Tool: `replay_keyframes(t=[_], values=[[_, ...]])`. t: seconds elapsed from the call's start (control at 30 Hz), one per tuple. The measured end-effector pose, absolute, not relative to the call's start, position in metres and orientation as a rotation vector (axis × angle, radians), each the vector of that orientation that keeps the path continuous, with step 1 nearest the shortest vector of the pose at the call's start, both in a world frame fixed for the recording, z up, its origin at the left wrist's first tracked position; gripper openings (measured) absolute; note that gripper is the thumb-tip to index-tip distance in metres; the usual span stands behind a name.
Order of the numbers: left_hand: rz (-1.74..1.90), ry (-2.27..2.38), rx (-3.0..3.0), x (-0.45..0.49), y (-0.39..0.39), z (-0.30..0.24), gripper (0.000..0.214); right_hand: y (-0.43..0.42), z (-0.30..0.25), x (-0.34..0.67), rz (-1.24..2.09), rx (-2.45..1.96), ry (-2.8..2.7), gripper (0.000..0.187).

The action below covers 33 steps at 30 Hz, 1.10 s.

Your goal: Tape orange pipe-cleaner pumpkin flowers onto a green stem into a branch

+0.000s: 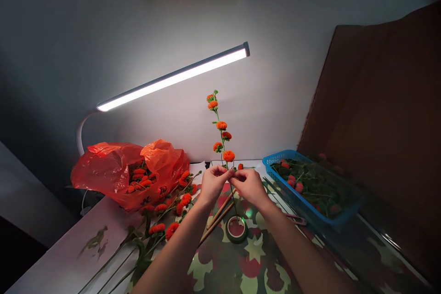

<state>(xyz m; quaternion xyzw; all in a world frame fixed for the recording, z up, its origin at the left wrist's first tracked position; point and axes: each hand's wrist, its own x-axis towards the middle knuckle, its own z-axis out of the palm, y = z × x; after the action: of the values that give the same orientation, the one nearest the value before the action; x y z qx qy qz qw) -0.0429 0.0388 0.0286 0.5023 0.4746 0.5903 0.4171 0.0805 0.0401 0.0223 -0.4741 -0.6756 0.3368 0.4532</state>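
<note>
Upright in front of me stands an artificial flower stem (219, 117) with several fuzzy orange blooms (228, 156) and small green leaves. My left hand (214, 184) pinches it low down, just under the lowest large bloom. Fingertips of my right hand (248, 187) close on the same spot from the other side, meeting the left ones. Whatever else may lie between the fingertips is hidden. Below the hands the thin dark wire end of the stem (233, 195) reaches down toward a roll of green tape (237, 228) on the patterned table cover (220, 268).
At left, a red plastic bag (103, 172) holds orange blooms, with finished-looking flower stems (157, 228) beside it. Sticks (217, 216) lie near the tape. A blue basket (275, 155) of flowers and scissors (296, 220) are at right. A lamp (175, 78) hangs above.
</note>
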Motion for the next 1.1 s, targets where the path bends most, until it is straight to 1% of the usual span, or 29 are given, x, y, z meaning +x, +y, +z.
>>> replay_keyframes(t=[0.17, 0.33, 0.47, 0.6, 0.77, 0.87, 1.0, 1.1], values=[[1.544, 1.200, 1.294, -0.039, 0.037, 0.028, 0.029, 0.042, 0.018, 0.080, 0.793, -1.221, -1.697, 0.027], [1.535, 1.058, 1.296, -0.044, 0.043, 0.024, 0.028, 0.042, 0.021, 0.081, 0.786, -1.066, -1.731, 0.027], [1.472, 0.964, 1.332, -0.053, 0.047, 0.024, 0.027, 0.044, 0.023, 0.082, 0.994, -0.907, -1.675, 0.029], [1.389, 0.845, 1.214, -0.063, 0.049, 0.025, 0.033, 0.041, 0.027, 0.082, 1.240, -0.815, -1.621, 0.030], [1.327, 0.767, 1.136, -0.069, 0.050, 0.024, 0.030, 0.037, 0.031, 0.083, 1.364, -0.806, -1.600, 0.029], [1.386, 0.853, 1.262, -0.070, 0.053, 0.023, 0.027, 0.038, 0.031, 0.084, 1.253, -0.909, -1.642, 0.026], [1.442, 1.001, 1.387, -0.068, 0.054, 0.023, 0.026, 0.039, 0.027, 0.084, 0.879, -1.071, -1.719, 0.019], [1.473, 1.046, 1.419, -0.067, 0.054, 0.022, 0.026, 0.038, 0.025, 0.082, 0.697, -1.101, -1.747, 0.016]])
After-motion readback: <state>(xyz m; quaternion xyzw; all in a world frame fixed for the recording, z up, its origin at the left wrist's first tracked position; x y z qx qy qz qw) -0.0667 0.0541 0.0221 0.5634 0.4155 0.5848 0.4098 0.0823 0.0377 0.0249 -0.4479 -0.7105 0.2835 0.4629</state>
